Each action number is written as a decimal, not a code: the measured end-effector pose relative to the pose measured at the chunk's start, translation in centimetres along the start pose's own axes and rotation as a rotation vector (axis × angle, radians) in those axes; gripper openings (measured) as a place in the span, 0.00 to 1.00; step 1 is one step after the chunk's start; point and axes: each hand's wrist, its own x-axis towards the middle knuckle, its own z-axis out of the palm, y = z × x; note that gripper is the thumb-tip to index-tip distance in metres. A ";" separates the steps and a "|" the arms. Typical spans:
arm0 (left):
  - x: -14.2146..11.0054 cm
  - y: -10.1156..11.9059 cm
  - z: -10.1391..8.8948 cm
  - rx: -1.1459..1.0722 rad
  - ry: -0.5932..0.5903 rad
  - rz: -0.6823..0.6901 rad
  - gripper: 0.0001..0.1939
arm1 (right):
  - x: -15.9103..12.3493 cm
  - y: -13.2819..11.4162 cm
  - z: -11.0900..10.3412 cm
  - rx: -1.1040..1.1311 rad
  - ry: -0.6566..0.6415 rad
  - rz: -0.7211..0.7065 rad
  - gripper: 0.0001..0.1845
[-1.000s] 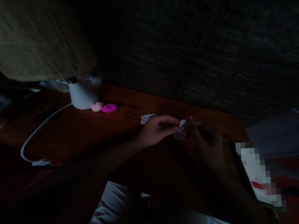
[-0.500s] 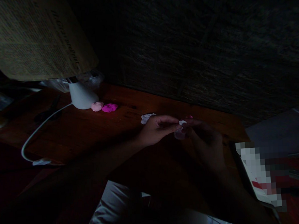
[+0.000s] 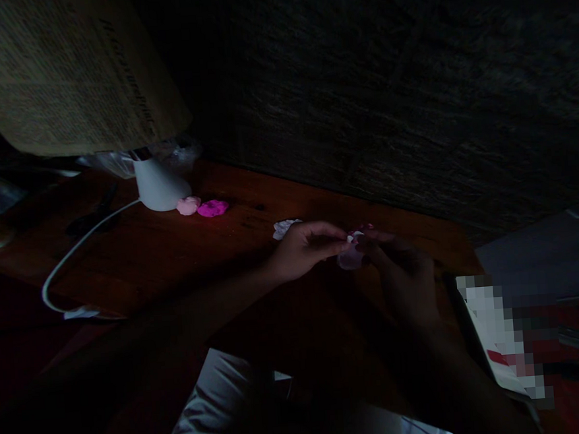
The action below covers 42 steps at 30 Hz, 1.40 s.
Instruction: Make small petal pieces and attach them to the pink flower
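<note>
Fingertips of my left hand [image 3: 306, 245] pinch a small white piece of what looks like modelling clay [image 3: 351, 238]. From the other side, my right hand [image 3: 405, 268] closes its thumb and fingers on the same piece. Just below the fingertips is a pale, see-through round thing [image 3: 351, 260], its kind too dark to make out. A small pinkish bit [image 3: 368, 227] shows behind the right fingers. A white lump [image 3: 285, 228] lies beyond my left hand, partly covered by it.
On the wooden table [image 3: 252, 246], a light pink lump [image 3: 188, 205] and a bright pink lump [image 3: 213, 208] touch by the base of a white lamp [image 3: 161, 183] with a newsprint shade [image 3: 76, 73]. Its cable [image 3: 74, 255] loops left. A tablet-like device [image 3: 501, 341], partly blurred out, lies right.
My right fingers have shifted slightly over the white piece and away from my left hand. The left hand has barely moved.
</note>
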 end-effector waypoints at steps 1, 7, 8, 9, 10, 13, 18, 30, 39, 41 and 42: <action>0.0 -0.1 0.0 0.006 0.012 0.018 0.10 | 0.0 0.0 0.0 0.001 -0.005 -0.004 0.12; -0.1 -0.5 0.1 0.089 0.084 0.113 0.09 | -0.3 -0.2 0.4 -0.012 -0.002 -0.044 0.09; -0.2 -0.5 0.1 0.104 0.088 0.125 0.09 | -0.4 -0.2 0.5 -0.017 -0.005 -0.055 0.08; -0.2 -0.4 0.2 0.117 0.092 0.136 0.08 | -0.4 -0.1 0.5 -0.019 -0.007 -0.065 0.08; -0.2 -0.4 0.2 0.126 0.097 0.144 0.08 | -0.4 -0.1 0.6 -0.019 -0.006 -0.073 0.07; -0.2 -0.4 0.1 0.142 0.111 0.151 0.07 | -0.4 0.1 0.6 -0.013 -0.006 -0.076 0.07; -0.1 -0.4 0.0 0.132 0.120 0.144 0.07 | -0.5 0.1 0.4 0.007 -0.047 -0.054 0.07; -0.1 -0.3 0.1 0.131 0.126 0.149 0.06 | -0.4 -0.1 0.4 0.035 -0.072 -0.009 0.08; -0.1 -0.5 0.1 0.041 0.106 0.233 0.05 | -0.5 0.0 0.7 0.059 -0.066 -0.027 0.09; -0.1 -0.4 0.1 0.049 0.099 0.223 0.05 | -0.6 0.1 0.7 0.066 -0.056 -0.034 0.09; -0.1 -0.3 0.1 0.053 0.093 0.219 0.05 | -0.6 0.1 0.7 0.065 -0.055 -0.036 0.09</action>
